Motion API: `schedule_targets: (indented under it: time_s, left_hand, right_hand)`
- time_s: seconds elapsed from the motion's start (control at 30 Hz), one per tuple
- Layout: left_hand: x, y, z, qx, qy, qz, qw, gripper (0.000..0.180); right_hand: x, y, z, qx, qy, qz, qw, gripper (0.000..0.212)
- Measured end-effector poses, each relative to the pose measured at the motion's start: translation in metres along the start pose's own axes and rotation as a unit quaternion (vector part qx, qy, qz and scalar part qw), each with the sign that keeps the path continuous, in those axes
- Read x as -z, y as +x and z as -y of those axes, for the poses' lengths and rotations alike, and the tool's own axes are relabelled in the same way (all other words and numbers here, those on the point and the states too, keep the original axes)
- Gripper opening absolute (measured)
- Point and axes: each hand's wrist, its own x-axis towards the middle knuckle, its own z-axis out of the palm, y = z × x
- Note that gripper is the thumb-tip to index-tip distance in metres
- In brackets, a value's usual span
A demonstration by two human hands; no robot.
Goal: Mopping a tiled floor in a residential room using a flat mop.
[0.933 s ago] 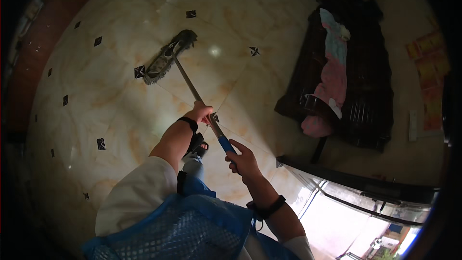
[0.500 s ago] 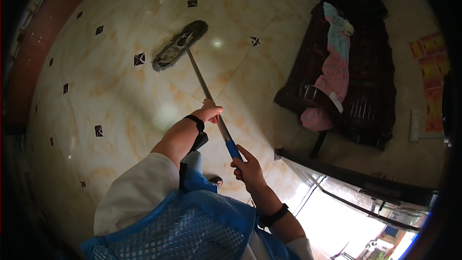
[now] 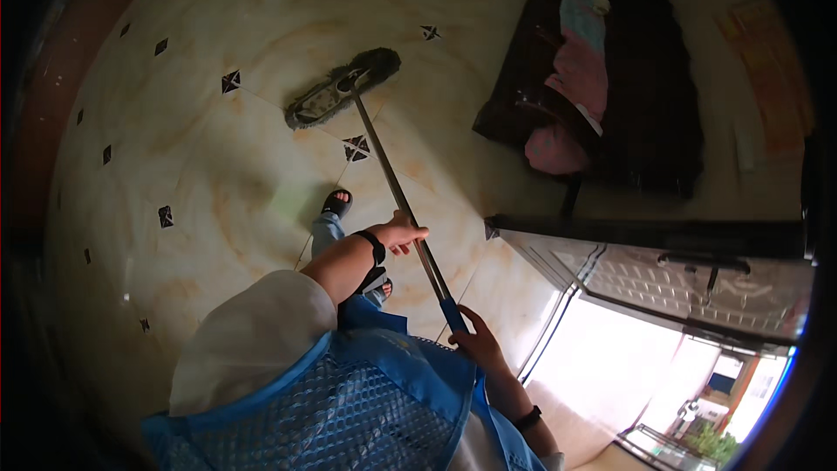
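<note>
A flat dust mop [image 3: 343, 89] with a grey fringed pad rests on the tiled floor ahead of me. Its metal pole slants back toward my body, ending in a blue grip [image 3: 453, 316]. Partway down the pole, my left hand [image 3: 401, 232] is closed around the metal. My right hand [image 3: 479, 340] wraps the blue grip near my waist, its lower fingers partly hidden. Both wrists wear dark bands.
The glossy floor [image 3: 200, 157] has small dark diamond insets. On the right stands a dark wooden bench [image 3: 641, 113] with a pink and light-blue cloth [image 3: 577, 70] draped over it. A metal door [image 3: 697, 292] and a bright doorway lie lower right. My sandalled foot [image 3: 336, 202] is near the pole.
My foot has stepped forward on the left. Both hands and the pole have come lower in the picture, and the mop head has shifted slightly right. The bench appears higher and further left.
</note>
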Motion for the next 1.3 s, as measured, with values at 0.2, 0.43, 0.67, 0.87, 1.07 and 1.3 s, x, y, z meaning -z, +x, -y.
schedule_targets:
  time_s: [0.2, 0.43, 0.67, 0.87, 1.07, 1.3]
  left_hand:
    - [-0.086, -0.033, 0.027, 0.042, 0.054, 0.111, 0.991, 0.047]
    - [-0.127, -0.066, 0.043, 0.085, 0.116, 0.210, 0.967, 0.055]
    - [-0.116, -0.053, 0.050, 0.069, 0.093, 0.099, 0.988, 0.049]
    - [-0.109, -0.052, 0.028, -0.039, -0.094, -0.076, 0.992, 0.029]
    - [-0.058, -0.005, -0.006, -0.052, -0.189, -0.100, 0.975, 0.028]
    - [-0.004, 0.024, -0.093, -0.055, -0.206, -0.076, 0.974, 0.021]
  right_hand:
    - [0.041, -0.069, -0.103, -0.006, 0.127, 0.004, 0.992, 0.054]
    - [0.054, -0.103, -0.188, 0.213, -0.049, 0.014, 0.976, 0.053]
    - [0.028, -0.075, -0.160, 0.131, 0.139, 0.044, 0.981, 0.061]
    - [0.015, -0.060, -0.092, 0.074, 0.057, 0.025, 0.995, 0.056]
    - [0.024, -0.039, -0.013, 0.135, 0.037, 0.072, 0.988, 0.055]
    - [0.042, 0.020, 0.075, -0.009, 0.323, 0.124, 0.938, 0.057]
